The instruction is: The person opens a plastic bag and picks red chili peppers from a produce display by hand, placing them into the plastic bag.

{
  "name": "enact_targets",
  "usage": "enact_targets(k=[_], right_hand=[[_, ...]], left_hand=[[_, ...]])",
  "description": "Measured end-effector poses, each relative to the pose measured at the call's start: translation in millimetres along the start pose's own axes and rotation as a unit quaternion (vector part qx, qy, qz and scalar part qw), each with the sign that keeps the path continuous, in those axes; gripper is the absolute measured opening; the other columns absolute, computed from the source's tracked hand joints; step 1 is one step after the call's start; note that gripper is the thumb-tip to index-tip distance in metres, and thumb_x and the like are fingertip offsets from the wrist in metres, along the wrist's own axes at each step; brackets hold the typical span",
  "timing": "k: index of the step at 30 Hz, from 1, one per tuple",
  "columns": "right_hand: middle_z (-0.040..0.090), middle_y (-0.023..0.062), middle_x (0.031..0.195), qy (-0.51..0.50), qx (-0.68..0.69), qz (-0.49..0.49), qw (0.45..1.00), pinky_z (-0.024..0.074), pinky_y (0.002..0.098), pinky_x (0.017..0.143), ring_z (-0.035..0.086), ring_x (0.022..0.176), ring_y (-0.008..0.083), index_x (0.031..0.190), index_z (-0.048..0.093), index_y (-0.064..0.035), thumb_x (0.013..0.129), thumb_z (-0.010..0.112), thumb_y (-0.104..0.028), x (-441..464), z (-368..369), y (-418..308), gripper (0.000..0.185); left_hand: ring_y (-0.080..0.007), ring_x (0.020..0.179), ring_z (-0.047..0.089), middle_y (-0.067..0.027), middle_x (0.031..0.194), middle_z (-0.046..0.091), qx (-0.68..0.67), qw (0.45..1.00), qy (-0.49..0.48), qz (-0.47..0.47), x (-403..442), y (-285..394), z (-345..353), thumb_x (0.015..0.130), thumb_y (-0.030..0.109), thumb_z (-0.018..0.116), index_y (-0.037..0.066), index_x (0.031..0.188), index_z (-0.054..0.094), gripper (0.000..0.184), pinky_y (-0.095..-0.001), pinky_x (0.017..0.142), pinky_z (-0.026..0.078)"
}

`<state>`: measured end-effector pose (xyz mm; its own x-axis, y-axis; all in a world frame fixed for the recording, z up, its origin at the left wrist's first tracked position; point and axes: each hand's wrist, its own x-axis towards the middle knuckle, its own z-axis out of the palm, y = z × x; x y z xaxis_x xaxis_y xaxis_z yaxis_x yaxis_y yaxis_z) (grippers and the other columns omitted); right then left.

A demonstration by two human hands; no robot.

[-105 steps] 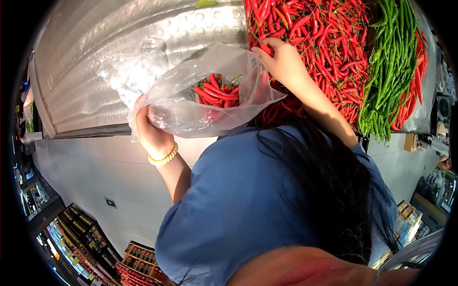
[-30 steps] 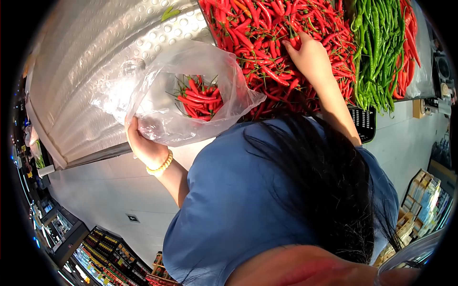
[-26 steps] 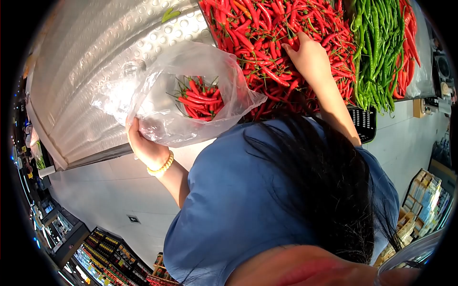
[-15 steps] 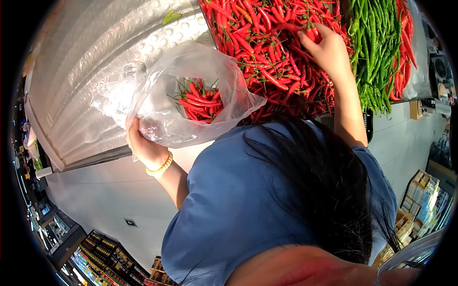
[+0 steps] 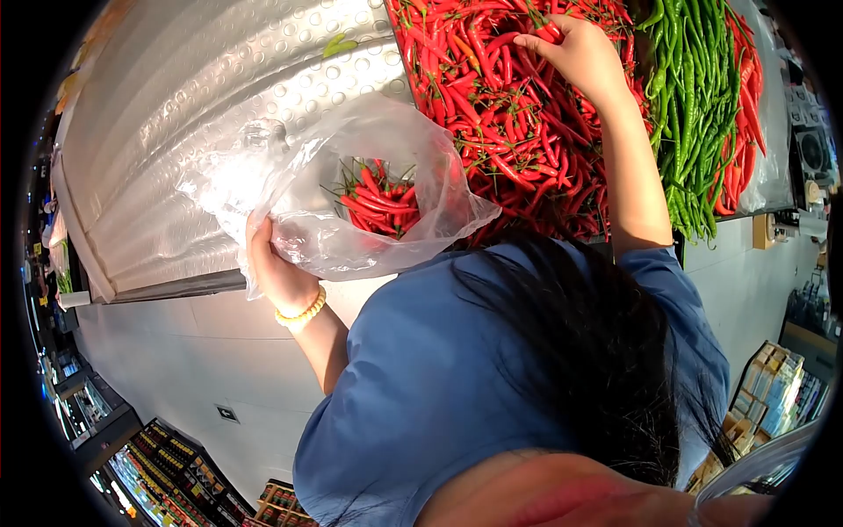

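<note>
The left hand (image 5: 283,279) grips a translucent bag (image 5: 351,253) of red chilies (image 5: 379,209); right hand (image 5: 587,57) pinches loose chilies (image 5: 551,33).

Fingers, bag bottom and pile edges partly out of sight.
Most of the fingers of the left hand (image 5: 283,272) are hidden at the plastic bag (image 5: 373,123), whose near wall covers the lower part of the bagged chilies (image 5: 379,209); how many chilies the right hand (image 5: 590,60) pinches cannot be told. The top edge cuts off the red chili pile (image 5: 518,114) and green peppers (image 5: 689,101); the floor sign (image 5: 226,413) is too small to read.
</note>
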<state>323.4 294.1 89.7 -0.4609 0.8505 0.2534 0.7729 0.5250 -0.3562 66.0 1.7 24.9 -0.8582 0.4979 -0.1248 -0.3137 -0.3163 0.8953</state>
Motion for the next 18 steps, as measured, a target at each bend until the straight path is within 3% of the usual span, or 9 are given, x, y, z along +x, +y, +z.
enact_targets(k=[1, 3, 4, 8, 9, 11, 14, 17, 18], right_hand=[[0.06, 0.009, 0.06, -0.002, 0.014, -0.015, 1.0, 0.0469, 0.0347, 0.058, 0.061, 0.06, 0.0239, 0.079, 0.065, -0.0069, 0.078, 0.064, -0.046, 4.2, -4.9, -5.4, 0.039], [0.062, 0.0047, 0.068, -0.02, 0.09, 0.02, 0.996, 0.0438, 0.026, 0.054, 0.053, 0.058, 0.0123, 0.081, 0.062, -0.0013, 0.076, 0.071, -0.016, 11.2, -18.3, -25.9, 0.018], [0.061, 0.0056, 0.062, -0.012, 0.181, 0.011, 0.983, 0.0446, 0.0272, 0.055, 0.055, 0.059, 0.0112, 0.067, 0.062, -0.0007, 0.075, 0.071, -0.016, 13.5, -17.6, -30.7, 0.02], [0.064, 0.006, 0.069, -0.04, 0.322, -0.05, 0.944, 0.0467, 0.027, 0.061, 0.057, 0.063, 0.0115, 0.079, 0.066, -0.0001, 0.077, 0.07, -0.014, 33.2, 0.3, -31.2, 0.015], [0.064, 0.0068, 0.073, 0.012, 0.357, -0.105, 0.928, 0.0467, 0.0254, 0.063, 0.057, 0.067, 0.0103, 0.083, 0.066, 0.0008, 0.078, 0.068, -0.012, 37.7, 9.9, -34.2, 0.014], [0.065, 0.0059, 0.075, 0.047, 0.304, -0.093, 0.947, 0.0466, 0.0253, 0.065, 0.057, 0.07, 0.0104, 0.086, 0.066, 0.0005, 0.08, 0.067, -0.012, 37.8, 15.3, -35.3, 0.014], [0.063, 0.0031, 0.072, 0.145, 0.441, -0.049, 0.884, 0.0453, 0.0263, 0.061, 0.055, 0.066, 0.0109, 0.087, 0.065, -0.0014, 0.082, 0.066, -0.014, 33.6, 29.1, -29.3, 0.014], [0.053, -0.0001, 0.063, 0.175, 0.387, 0.106, 0.899, 0.0381, 0.0249, 0.049, 0.048, 0.055, 0.0079, 0.072, 0.057, -0.0044, 0.084, 0.062, -0.016, 22.2, 17.4, -4.9, 0.018], [0.054, 0.0003, 0.058, 0.161, 0.4, 0.104, 0.896, 0.038, 0.0242, 0.049, 0.048, 0.052, 0.008, 0.075, 0.061, -0.0041, 0.084, 0.063, -0.026, 18.6, 16.0, 13.4, 0.024]], left_hand=[[-0.0131, 0.086, 0.055, -0.0052, 0.099, 0.058, 0.001, 1.0, 0.0, -0.003, -1.1, 0.4, 1.8, 0.088, 0.013, 0.044, -0.001, 0.108, 0.056, 0.027, -0.0265, 0.074, 0.044], [-0.0135, 0.087, 0.055, -0.0054, 0.1, 0.058, 0.002, 1.0, -0.003, -0.008, -2.7, 1.8, 6.9, 0.088, 0.013, 0.044, -0.001, 0.108, 0.056, 0.027, -0.0266, 0.074, 0.044], [-0.0147, 0.089, 0.055, -0.006, 0.101, 0.058, 0.008, 1.0, -0.011, -0.007, -2.4, 1.2, 6.8, 0.088, 0.014, 0.045, -0.001, 0.109, 0.056, 0.028, -0.0276, 0.076, 0.044], [-0.0172, 0.093, 0.057, -0.0072, 0.105, 0.059, 0.029, 0.999, -0.026, -0.002, -4.5, 2.0, 10.5, 0.087, 0.016, 0.047, -0.001, 0.111, 0.055, 0.03, -0.0294, 0.078, 0.046], [-0.0171, 0.093, 0.056, -0.0072, 0.105, 0.058, 0.034, 0.999, -0.026, -0.002, -6.4, 3.1, 13.4, 0.087, 0.016, 0.047, -0.001, 0.111, 0.055, 0.031, -0.0293, 0.078, 0.045], [-0.0169, 0.092, 0.056, -0.0073, 0.105, 0.058, 0.031, 0.999, -0.023, -0.008, -8.3, 4.8, 16.3, 0.087, 0.016, 0.047, -0.001, 0.111, 0.055, 0.031, -0.0293, 0.078, 0.045], [-0.0166, 0.091, 0.056, -0.0071, 0.104, 0.058, 0.024, 0.999, -0.022, -0.001, -6.7, 3.6, 11.4, 0.087, 0.016, 0.047, -0.001, 0.11, 0.056, 0.03, -0.0292, 0.077, 0.045], [-0.0161, 0.09, 0.057, -0.0066, 0.102, 0.059, 0.018, 0.999, -0.027, -0.004, -3.0, 1.1, -1.0, 0.087, 0.017, 0.048, 0.0, 0.109, 0.056, 0.03, -0.0294, 0.076, 0.045], [-0.0159, 0.089, 0.057, -0.0064, 0.101, 0.059, 0.015, 0.999, -0.03, -0.008, -3.0, -0.1, -3.2, 0.087, 0.017, 0.048, 0.0, 0.109, 0.056, 0.029, -0.0294, 0.076, 0.045]])
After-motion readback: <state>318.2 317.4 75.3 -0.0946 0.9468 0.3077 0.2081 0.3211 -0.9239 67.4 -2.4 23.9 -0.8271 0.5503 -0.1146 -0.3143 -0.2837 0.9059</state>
